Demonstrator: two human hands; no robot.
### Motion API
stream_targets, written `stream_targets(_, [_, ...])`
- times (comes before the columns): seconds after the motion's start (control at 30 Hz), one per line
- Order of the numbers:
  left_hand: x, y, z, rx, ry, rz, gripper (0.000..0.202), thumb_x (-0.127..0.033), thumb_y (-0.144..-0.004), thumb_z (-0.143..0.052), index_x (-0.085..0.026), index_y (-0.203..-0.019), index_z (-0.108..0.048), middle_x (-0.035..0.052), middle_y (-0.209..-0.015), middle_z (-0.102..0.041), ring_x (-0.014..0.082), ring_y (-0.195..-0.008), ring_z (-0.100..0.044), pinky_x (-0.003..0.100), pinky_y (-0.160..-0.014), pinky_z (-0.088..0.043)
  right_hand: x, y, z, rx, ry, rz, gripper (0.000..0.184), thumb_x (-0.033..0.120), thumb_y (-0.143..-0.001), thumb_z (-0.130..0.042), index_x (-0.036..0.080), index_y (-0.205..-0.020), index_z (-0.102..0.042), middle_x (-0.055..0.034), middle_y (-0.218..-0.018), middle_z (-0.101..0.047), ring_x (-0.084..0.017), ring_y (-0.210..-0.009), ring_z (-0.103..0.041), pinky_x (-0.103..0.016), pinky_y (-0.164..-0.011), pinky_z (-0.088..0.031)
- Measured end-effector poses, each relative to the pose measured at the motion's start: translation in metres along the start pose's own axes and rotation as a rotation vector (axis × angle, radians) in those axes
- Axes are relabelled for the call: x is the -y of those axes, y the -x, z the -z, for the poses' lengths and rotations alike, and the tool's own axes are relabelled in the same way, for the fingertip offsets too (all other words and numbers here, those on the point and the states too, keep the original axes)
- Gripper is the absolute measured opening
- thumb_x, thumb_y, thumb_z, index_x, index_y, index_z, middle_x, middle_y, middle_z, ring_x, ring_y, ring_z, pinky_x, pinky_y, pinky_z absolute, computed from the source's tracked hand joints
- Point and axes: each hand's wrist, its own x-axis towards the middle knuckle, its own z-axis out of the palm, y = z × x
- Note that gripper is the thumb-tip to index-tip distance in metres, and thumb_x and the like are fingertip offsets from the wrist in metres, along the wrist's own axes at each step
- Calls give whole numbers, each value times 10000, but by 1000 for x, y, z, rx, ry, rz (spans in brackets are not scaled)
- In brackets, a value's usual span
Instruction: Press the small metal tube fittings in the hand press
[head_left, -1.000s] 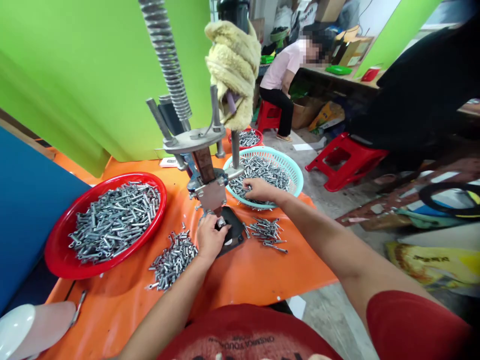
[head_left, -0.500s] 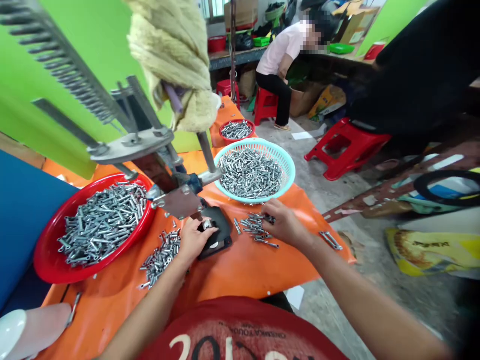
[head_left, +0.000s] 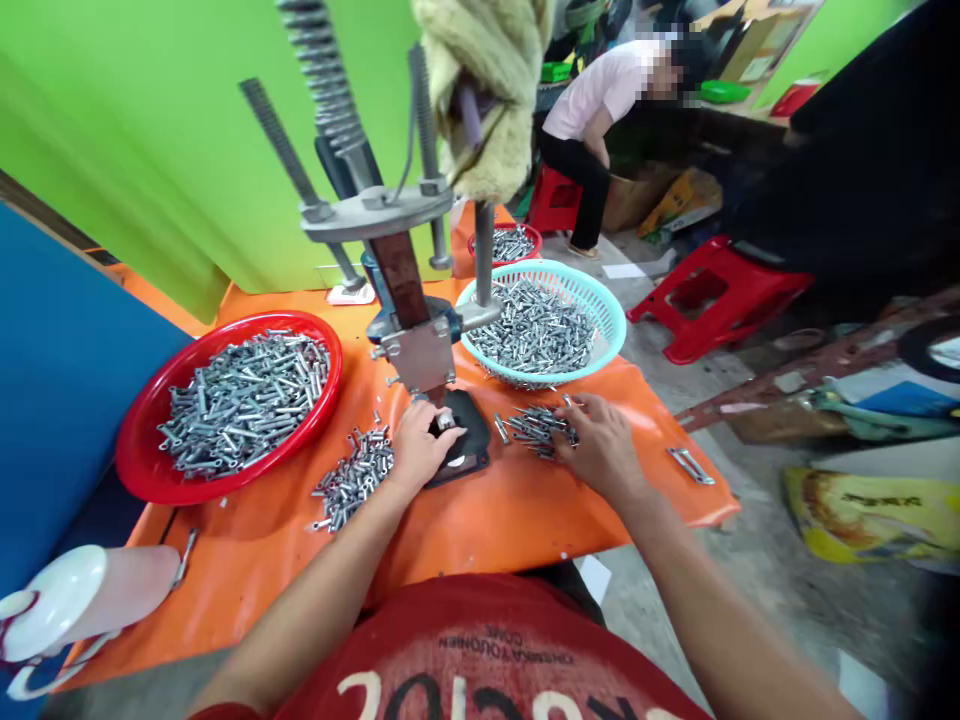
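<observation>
A hand press [head_left: 409, 300] with a spring and a grey head stands on the orange table [head_left: 525, 510]. My left hand [head_left: 417, 447] is closed on a small metal part held on the black base plate [head_left: 469, 450] under the press head. My right hand [head_left: 604, 447] lies palm down on a small heap of metal pins [head_left: 534, 425] just right of the base, its fingers curled among them; whether it holds one is hidden. A second loose heap of metal parts [head_left: 352, 477] lies left of my left hand.
A red bowl [head_left: 146, 425] full of metal parts sits at left, a teal basket [head_left: 611, 330] of pins at back right, a smaller red bowl [head_left: 510, 240] behind. A fleece-wrapped handle [head_left: 487, 90] hangs overhead. Another person sits beyond, by red stools [head_left: 712, 300]. A white-and-pink jug [head_left: 82, 605] stands near left.
My right hand came out of the teal basket and down onto the small pin heap on the table. My left hand has stayed at the press base. The view swung about.
</observation>
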Motion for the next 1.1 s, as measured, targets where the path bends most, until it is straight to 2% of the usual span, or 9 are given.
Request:
stream_targets(0.1, [1,1,0,-20,15,1,231,-354,-698,-736,-206,-847,-638,6,-791,-587,170,-796,-542,298,-746,-434,22,6,3,-32,0,48,198,329,-831,-550,209,-951,-651,-80,-1090,-561,-229,-1012,-497,-367,-883,-360])
stream_targets(0.2, [1,1,1,-38,55,4,227,-339,-698,-738,-207,-851,-634,2,-782,-591,166,-786,-543,291,-734,-429,46,8,-1,19,-6,93,193,346,-871,-510,219,-893,-654,-58,-988,-597,-208,-965,-501,-331,-828,-337])
stream_targets(0.33, [2,2,0,-43,83,9,200,-326,-703,-735,-212,-834,-634,4,-791,-607,171,-802,-548,298,-744,-425,66,3,-14,102,87,58,204,404,-842,-551,228,-854,-653,-45,-903,-614,-215,-929,-514,-324,-772,-296])
stream_targets(0.47, [2,6,2,-51,79,-2,193,-315,-715,-728,-211,-845,-631,15,-827,-617,178,-824,-545,313,-766,-422,67,-3,-23,148,134,40,175,371,-813,-585,213,-836,-655,-45,-908,-632,-207,-911,-540,-313,-756,-278])
stream_targets(0.7, [4,8,5,-31,76,-33,178,-284,-743,-703,-211,-876,-611,24,-864,-619,187,-856,-539,327,-785,-425,62,-4,-28,123,78,154,132,297,-796,-581,179,-769,-636,-40,-817,-643,-187,-839,-578,-302,-744,-301])
stream_targets(0.83, [1,14,8,-122,41,-69,306,-298,-735,-701,-196,-1002,-591,61,-955,-604,217,-935,-533,358,-832,-431,58,0,-23,87,-52,190,171,326,-813,-569,169,-749,-586,-32,-716,-606,-164,-727,-568,-292,-713,-350])
stream_targets(0.93, [-11,30,15,-216,-61,-181,436,-324,-762,-664,-191,-1161,-548,112,-1110,-557,254,-1053,-494,406,-902,-401,60,6,-12,92,-261,176,127,296,-830,-552,177,-787,-544,-19,-703,-567,-134,-664,-540,-260,-646,-389])
stream_targets(1.0, [-22,44,20,-171,-143,-293,370,-308,-806,-613,-215,-1161,-570,108,-1115,-567,256,-1051,-489,408,-886,-390,67,11,-1,130,-401,227,57,241,-835,-540,186,-821,-537,-22,-761,-565,-124,-696,-543,-247,-656,-419])
stream_targets(1.1, [-34,60,21,-56,-195,-404,209,-256,-848,-557,-233,-1039,-639,75,-984,-628,226,-943,-517,368,-789,-389,86,15,12,157,-570,350,34,173,-825,-537,199,-846,-534,-23,-813,-558,-117,-728,-536,-240,-674,-442])
